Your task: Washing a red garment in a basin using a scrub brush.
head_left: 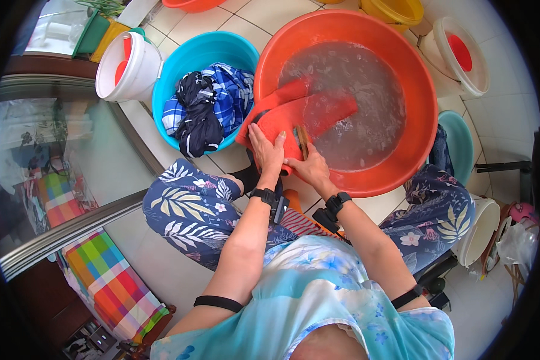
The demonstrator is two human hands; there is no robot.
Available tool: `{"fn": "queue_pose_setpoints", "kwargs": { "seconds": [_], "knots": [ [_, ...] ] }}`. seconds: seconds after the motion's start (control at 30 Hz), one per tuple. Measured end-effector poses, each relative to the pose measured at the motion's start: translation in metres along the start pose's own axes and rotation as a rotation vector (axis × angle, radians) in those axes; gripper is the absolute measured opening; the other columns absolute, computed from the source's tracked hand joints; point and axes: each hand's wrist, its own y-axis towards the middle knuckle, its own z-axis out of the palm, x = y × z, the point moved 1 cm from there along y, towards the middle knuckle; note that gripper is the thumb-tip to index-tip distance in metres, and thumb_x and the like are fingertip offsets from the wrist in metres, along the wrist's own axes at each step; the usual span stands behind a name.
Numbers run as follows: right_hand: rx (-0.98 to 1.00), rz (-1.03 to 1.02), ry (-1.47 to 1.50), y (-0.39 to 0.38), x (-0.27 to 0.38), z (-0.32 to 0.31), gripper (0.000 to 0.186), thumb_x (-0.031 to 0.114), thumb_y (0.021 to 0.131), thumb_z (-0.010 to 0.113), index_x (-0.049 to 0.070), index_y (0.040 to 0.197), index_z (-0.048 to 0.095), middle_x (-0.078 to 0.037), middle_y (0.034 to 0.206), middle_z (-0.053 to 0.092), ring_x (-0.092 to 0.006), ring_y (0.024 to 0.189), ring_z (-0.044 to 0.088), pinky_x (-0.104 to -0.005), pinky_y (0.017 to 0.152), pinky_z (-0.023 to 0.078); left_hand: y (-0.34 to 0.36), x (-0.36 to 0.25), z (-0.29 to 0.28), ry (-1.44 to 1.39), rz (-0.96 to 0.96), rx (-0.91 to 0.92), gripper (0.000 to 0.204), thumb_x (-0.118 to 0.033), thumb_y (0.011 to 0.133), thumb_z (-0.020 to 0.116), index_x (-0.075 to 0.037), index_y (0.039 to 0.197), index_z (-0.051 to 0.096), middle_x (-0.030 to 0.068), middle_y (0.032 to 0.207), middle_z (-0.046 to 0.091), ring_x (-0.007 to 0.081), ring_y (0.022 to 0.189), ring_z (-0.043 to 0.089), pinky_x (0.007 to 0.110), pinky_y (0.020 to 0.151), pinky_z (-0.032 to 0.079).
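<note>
Tiled floor (240, 29) is topped by an orange tub (419, 123); over its near-left rim a red cloth (327, 114) is draped into murky water (369, 141). Cloth is pressed by the left hand (267, 149), whether grasped cannot be told; a brush (302, 141) is gripped by the right hand (311, 169). Scrubbing seems in hand; steady pinning is needed next.
</note>
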Motion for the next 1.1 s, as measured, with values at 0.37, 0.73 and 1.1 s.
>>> {"fn": "queue_pose_setpoints", "kwargs": {
  "seconds": [0.37,0.73,1.1],
  "knots": [
    [-0.080,-0.246,-0.153,-0.005,-0.026,0.048,0.114,0.044,0.061,0.081,0.006,0.146,0.015,-0.026,0.100,0.060,-0.0353,0.087,0.063,-0.0405,0.071,0.052,0.007,0.040,0.012,-0.907,-0.238,0.277,0.079,-0.032,0.077,0.076,-0.003,0.137,0.033,0.0136,0.131,0.048,0.0236,0.119,0.047,0.035,0.101,0.038],
    [-0.085,-0.113,-0.343,-0.005,-0.013,0.039,0.107,0.042,0.067,0.076,0.009,0.148,0.013,-0.026,0.097,0.056,-0.0380,0.085,0.061,-0.0393,0.073,0.051,0.003,-0.024,0.011,-0.071,-0.446,0.024,0.091,-0.048,0.074,0.071,-0.005,0.140,0.025,0.0217,0.140,0.037,0.0400,0.121,0.044,0.044,0.098,0.040],
    [-0.497,0.067,0.233,0.083,-0.105,-0.032,0.049,0.039,0.091,0.050,0.003,0.124,0.050,-0.027,0.101,0.062,-0.0459,0.100,0.056,-0.0470,0.083,0.045,0.007,-0.021,0.019,0.001,-0.419,-0.240,0.073,-0.049,0.076,0.068,-0.003,0.125,0.041,0.0237,0.115,0.055,0.0405,0.103,0.055,0.048,0.083,0.046]
  ]
}}
